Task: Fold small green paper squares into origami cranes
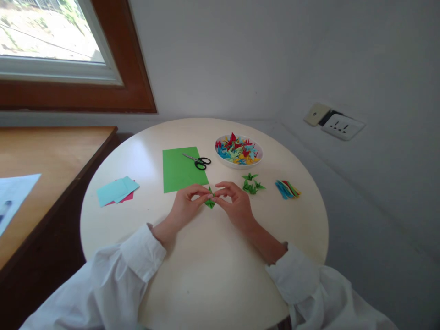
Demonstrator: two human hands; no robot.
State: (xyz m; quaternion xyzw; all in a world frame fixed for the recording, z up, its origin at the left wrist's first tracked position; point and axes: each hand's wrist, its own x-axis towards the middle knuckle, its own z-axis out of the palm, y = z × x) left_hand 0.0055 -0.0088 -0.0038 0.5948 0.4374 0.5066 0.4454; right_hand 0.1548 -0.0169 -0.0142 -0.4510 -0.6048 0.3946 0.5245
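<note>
Between my two hands is a small folded green paper piece (210, 203), pinched at its upper part over the table. My left hand (188, 201) grips its left side between thumb and fingertips. From the right, my right hand (235, 201) pinches the same piece with thumb and index finger. Fingertips hide part of the folds. Just beyond my left hand lies a green paper sheet (178, 169), with black-handled scissors (199, 161) resting on its right edge. Several green folded paper cranes (252, 185) sit to the right of my right hand.
A white bowl (237, 164) full of colourful paper cranes stands at the back of the round table (206, 284). Light blue and red paper pieces (118, 191) lie at left, a bundle of coloured strips (288, 189) at right. A wooden desk (51, 151) stands further left.
</note>
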